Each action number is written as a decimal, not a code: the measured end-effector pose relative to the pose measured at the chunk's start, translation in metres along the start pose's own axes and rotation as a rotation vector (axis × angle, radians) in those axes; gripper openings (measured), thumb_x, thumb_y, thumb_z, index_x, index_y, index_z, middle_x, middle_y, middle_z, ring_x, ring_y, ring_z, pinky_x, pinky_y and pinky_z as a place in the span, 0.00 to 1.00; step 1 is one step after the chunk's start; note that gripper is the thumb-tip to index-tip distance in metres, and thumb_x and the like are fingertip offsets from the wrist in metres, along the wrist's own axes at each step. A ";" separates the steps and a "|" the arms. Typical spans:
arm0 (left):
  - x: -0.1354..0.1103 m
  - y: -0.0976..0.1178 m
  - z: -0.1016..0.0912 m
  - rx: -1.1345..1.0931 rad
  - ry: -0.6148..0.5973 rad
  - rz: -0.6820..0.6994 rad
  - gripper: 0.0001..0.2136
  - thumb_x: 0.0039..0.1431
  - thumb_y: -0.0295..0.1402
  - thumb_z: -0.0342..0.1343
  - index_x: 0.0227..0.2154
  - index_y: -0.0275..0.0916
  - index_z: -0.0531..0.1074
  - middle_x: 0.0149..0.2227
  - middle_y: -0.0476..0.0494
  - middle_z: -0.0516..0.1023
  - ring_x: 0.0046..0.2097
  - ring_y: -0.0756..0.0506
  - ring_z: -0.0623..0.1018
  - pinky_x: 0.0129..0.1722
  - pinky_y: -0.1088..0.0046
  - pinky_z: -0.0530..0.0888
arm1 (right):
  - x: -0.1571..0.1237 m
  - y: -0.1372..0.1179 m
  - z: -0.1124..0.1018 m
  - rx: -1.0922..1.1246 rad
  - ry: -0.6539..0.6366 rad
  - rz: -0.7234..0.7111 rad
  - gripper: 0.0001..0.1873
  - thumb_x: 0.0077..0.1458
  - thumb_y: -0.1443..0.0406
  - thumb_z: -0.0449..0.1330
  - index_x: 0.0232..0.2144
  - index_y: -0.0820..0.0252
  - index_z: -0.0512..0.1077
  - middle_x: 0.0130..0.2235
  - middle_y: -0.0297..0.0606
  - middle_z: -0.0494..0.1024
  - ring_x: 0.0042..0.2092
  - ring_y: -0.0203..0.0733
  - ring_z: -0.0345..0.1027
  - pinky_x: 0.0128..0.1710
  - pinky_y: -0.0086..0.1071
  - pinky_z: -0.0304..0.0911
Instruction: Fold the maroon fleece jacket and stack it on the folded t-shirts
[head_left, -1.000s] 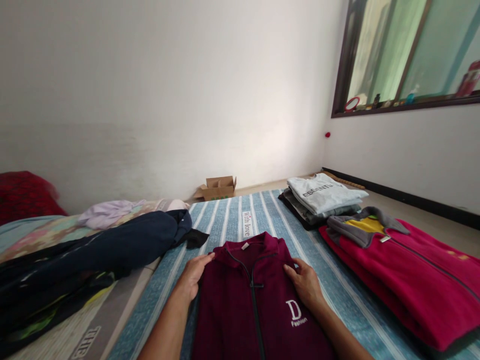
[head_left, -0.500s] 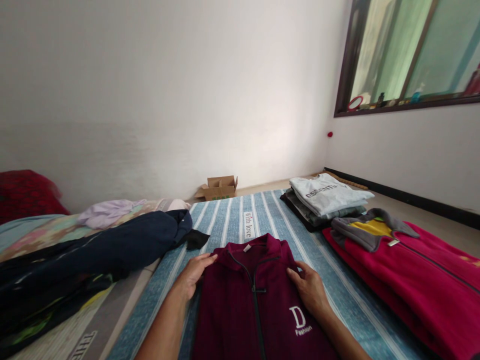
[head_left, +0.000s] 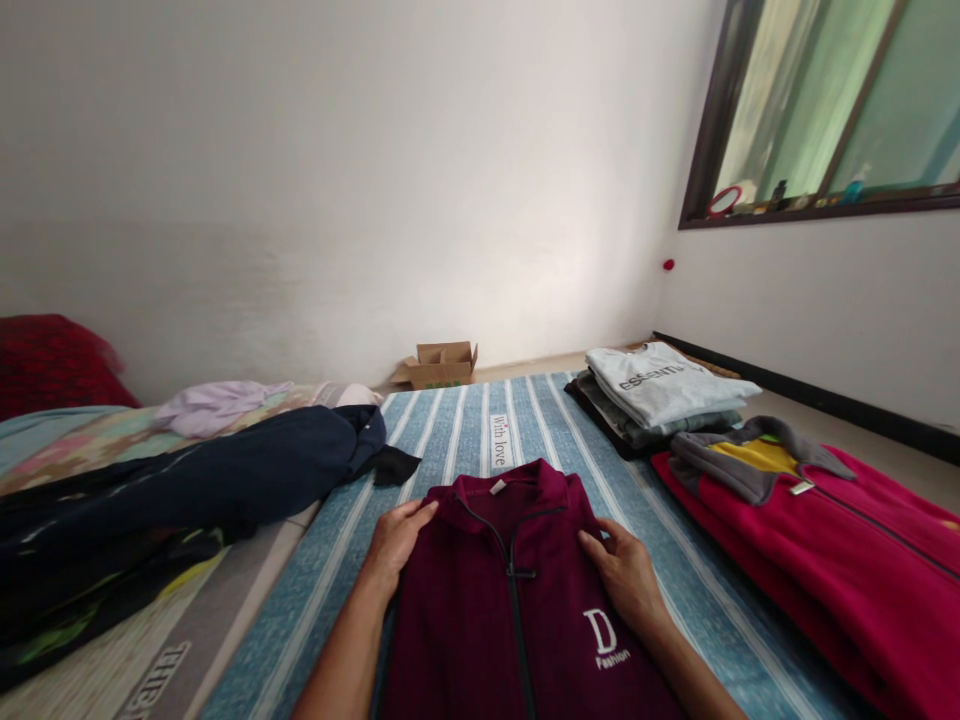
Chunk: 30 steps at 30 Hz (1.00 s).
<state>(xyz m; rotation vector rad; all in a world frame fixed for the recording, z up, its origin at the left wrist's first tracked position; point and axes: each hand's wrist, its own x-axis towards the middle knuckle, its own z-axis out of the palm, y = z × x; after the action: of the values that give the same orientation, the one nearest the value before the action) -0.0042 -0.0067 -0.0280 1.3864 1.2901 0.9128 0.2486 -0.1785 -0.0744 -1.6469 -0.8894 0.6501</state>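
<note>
Head view, left hand (head_left: 397, 548) flat and open on maroon zip jacket (head_left: 487, 610), right hand (head_left: 624, 578) slightly curled on its other side, hands well apart, jacket on striped mat (head_left: 300, 610)

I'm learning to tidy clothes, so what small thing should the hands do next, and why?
I'd probably fold the right side of the maroon zip jacket in toward its zipper. The left hand and right hand rest on its two sides, it lies flat on the striped mat, and the pale grey printed shirt nearby already looks folded.
</note>
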 end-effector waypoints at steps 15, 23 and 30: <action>-0.007 0.008 0.005 0.091 0.076 0.046 0.15 0.36 0.42 0.62 0.26 0.37 0.78 0.25 0.46 0.80 0.33 0.41 0.77 0.31 0.72 0.70 | -0.001 0.002 -0.002 0.037 -0.002 0.032 0.25 0.47 0.50 0.57 0.41 0.61 0.72 0.28 0.38 0.78 0.31 0.47 0.73 0.28 0.33 0.65; -0.003 -0.001 0.004 0.090 0.041 0.075 0.17 0.39 0.44 0.61 0.28 0.36 0.78 0.26 0.46 0.79 0.31 0.42 0.76 0.30 0.73 0.69 | -0.002 -0.002 -0.004 -0.010 0.012 0.027 0.25 0.47 0.50 0.56 0.41 0.63 0.72 0.27 0.38 0.78 0.32 0.47 0.72 0.27 0.32 0.63; -0.002 -0.002 0.003 0.113 0.034 0.067 0.18 0.39 0.45 0.60 0.30 0.35 0.78 0.26 0.46 0.80 0.31 0.43 0.77 0.30 0.72 0.69 | -0.003 -0.003 -0.004 0.038 -0.014 0.047 0.26 0.47 0.49 0.57 0.41 0.62 0.71 0.29 0.39 0.79 0.33 0.48 0.73 0.29 0.33 0.65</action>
<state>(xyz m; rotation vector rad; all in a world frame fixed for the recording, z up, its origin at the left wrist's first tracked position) -0.0019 -0.0090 -0.0301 1.5150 1.3457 0.9242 0.2496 -0.1825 -0.0710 -1.6351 -0.8451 0.7076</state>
